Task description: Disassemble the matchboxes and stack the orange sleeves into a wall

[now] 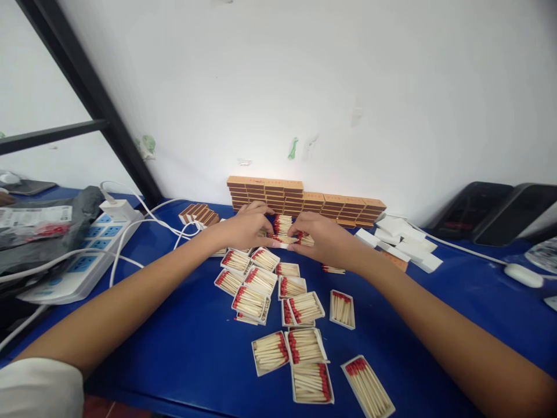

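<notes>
Both hands meet near the back middle of the blue table. My left hand [252, 225] pinches the left end of a white matchbox tray [284, 245] filled with matches. At its right end, my right hand [314, 235] closes its fingers on the same tray. Just behind the tray lie red-headed matches [283, 223]. In front of the hands, several open trays of matches [261, 280] overlap in a cluster. More filled trays [305, 345] extend toward the front edge, with one tray [342, 309] apart on the right.
Stacked matchboxes [304, 200] line the wall. White empty trays [411, 241] lie in a pile at right, near two dark phones [472, 212]. On the left are a power strip [93, 249], white cables, a grey plastic bag [47, 232] and a small matchbox group [199, 215].
</notes>
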Tool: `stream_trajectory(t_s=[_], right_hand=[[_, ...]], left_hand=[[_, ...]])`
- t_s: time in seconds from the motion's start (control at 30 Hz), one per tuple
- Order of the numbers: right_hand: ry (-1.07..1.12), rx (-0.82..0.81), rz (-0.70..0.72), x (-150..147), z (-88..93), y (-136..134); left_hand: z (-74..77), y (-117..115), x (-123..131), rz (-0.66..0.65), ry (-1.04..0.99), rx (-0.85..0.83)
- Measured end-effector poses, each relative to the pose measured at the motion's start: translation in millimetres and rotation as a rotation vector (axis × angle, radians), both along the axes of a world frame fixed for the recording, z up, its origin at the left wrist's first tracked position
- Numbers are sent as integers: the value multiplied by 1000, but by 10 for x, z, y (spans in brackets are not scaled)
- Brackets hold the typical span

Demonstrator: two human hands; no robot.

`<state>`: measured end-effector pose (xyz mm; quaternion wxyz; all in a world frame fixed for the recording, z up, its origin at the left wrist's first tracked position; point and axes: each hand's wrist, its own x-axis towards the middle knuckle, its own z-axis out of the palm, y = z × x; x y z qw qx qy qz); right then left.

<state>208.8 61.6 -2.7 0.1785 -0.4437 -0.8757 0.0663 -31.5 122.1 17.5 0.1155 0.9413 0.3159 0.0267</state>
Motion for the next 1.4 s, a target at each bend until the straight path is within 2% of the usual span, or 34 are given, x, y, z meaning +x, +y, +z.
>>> stream_trajectory(t_s=[0.2, 0.47, 0.6, 0.9, 1.13, 1.33, 1.4], right_hand=[[20, 6, 21, 4, -12, 11], [-65, -51, 41, -9, -23, 50], [-80, -29, 36, -62, -53, 81], [-269, 67, -73, -137, -84, 95], [-261, 158, -173, -172, -94, 60], [-211, 138, -75, -155, -108, 92], [-207, 127, -84, -164, -110, 104]], left_hand=[[-20, 25, -10, -7, -2, -8], [-14, 23, 8, 5, 8, -33], [-26, 21, 10, 5, -12, -9], [-56, 43, 1, 0, -18, -19], [-43, 44, -14, -17, -15, -46], [-51, 48, -18, -26, -30, -71], [-59, 58, -19, -24, -26, -75]])
